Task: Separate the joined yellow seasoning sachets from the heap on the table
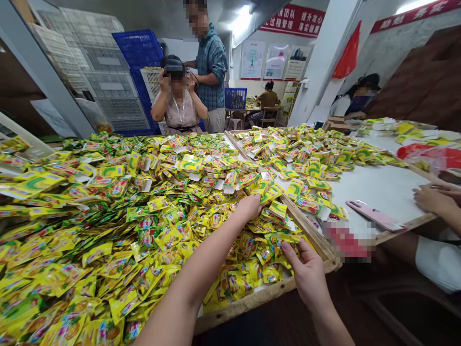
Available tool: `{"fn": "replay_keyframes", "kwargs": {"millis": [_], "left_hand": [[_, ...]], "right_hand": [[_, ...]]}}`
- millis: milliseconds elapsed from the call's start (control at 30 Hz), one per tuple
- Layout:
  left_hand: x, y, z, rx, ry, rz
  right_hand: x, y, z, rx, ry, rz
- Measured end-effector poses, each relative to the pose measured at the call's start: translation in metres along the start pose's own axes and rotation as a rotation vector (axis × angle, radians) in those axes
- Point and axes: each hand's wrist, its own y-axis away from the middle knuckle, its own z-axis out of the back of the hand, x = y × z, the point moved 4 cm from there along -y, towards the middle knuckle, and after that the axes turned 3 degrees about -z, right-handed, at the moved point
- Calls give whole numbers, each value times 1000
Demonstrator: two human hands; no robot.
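A deep heap of yellow-and-green sachets [118,226] covers a wooden-rimmed table [252,298]. My left hand [249,205] reaches far forward and rests on the sachets near the table's right rim. Its fingers curl down into the pile and are hidden. My right hand [306,271] is nearer to me, at the table's front right corner. Its thumb and fingers are closed on a small bunch of sachets [286,240] at the pile's edge.
A second table [382,187] to the right holds more sachets and a pink phone [374,216]. Another person's hands [432,198] rest on its right edge. Across the heap a seated person [178,103] faces me, another stands behind. Blue crates [139,48] and white crates [108,86] are stacked at the back left.
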Motion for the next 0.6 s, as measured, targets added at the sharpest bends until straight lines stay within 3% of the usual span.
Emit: {"fn": "replay_keyframes", "kwargs": {"millis": [100, 167, 267, 333, 467, 600], "left_hand": [[-9, 11, 17, -107, -4, 18], [-10, 31, 35, -185, 12, 31], [-5, 85, 59, -251, 57, 43], [-4, 129, 65, -249, 138, 16], [-5, 198, 53, -334, 183, 56], [-1, 228, 42, -589, 114, 180]], "right_hand": [[3, 0, 2, -8, 6, 48], [3, -1, 11, -34, 7, 58], [3, -2, 23, -85, -5, 39], [9, 0, 19, -110, -22, 56], [31, 12, -22, -110, -29, 234], [41, 30, -73, -27, 56, 525]]}}
